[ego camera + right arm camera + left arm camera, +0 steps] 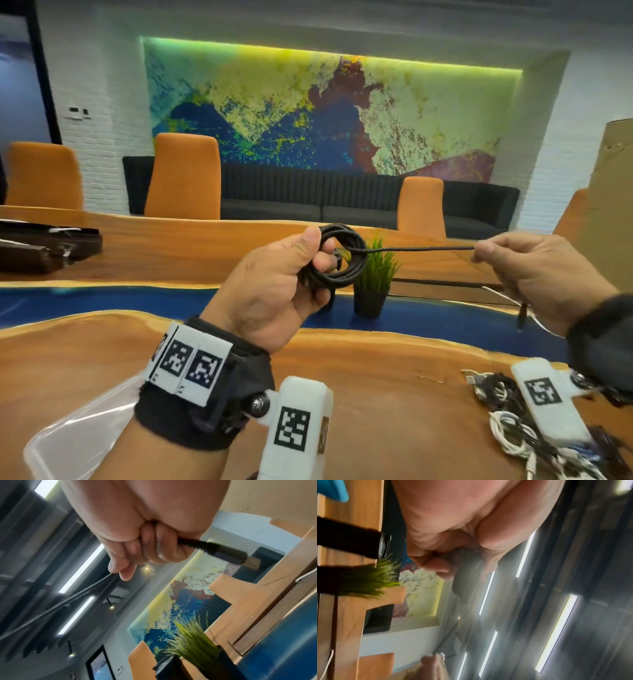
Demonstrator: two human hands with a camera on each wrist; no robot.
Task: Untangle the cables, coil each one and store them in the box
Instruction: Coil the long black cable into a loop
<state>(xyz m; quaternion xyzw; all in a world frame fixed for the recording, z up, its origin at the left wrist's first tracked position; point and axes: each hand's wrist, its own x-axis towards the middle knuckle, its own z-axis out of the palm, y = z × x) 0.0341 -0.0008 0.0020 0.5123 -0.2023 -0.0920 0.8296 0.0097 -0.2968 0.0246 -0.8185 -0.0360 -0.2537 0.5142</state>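
My left hand (317, 251) is raised above the table and grips a small coil of black braided cable (344, 258), thumb on top and fingers through the loops. From the coil a straight stretch of the same cable (421, 249) runs right to my right hand (479, 251), which pinches it between thumb and forefinger. In the right wrist view the curled fingers (154, 547) hold the cable and its plug (238, 556) sticks out past them. The coil (464, 577) shows as a dark blur in the left wrist view. A clear plastic box (61, 442) lies under my left forearm.
A tangle of black and white cables (510, 431) lies on the wooden table (394, 394) at the lower right. A small potted grass plant (373, 277) stands just behind the coil. A dark bag (44, 246) sits far left, a cardboard sheet (609, 192) far right.
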